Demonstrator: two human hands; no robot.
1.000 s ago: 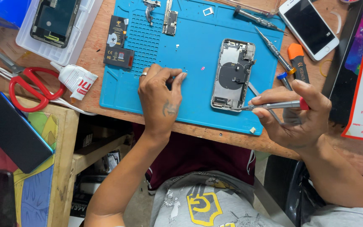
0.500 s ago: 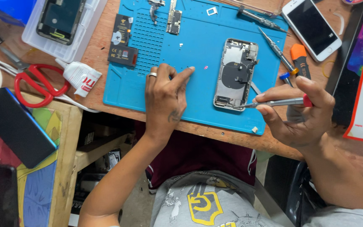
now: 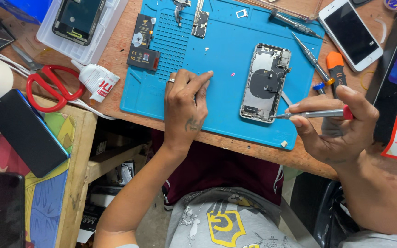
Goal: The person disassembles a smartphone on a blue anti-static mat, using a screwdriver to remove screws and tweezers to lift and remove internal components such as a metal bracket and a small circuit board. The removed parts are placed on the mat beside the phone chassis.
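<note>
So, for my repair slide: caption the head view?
Right hand points screwdriver at opened phone; left hand rests on blue mat.

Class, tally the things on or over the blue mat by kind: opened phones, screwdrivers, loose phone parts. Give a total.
Opened phone: 1
Screwdrivers: 3, one in the right hand, two lying on the mat
Loose phone parts: 4
Total: 8

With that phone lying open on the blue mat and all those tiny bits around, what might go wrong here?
The red-tipped screwdriver in the right hand has its tip at the bottom edge of the opened silver phone body; a slip might scratch exposed parts. The tiny pink piece lies loose on the blue silicone mat just past the left hand's fingertip, so a nudge might lose it. A small white bit sits near the mat's front edge and might roll off.
</note>
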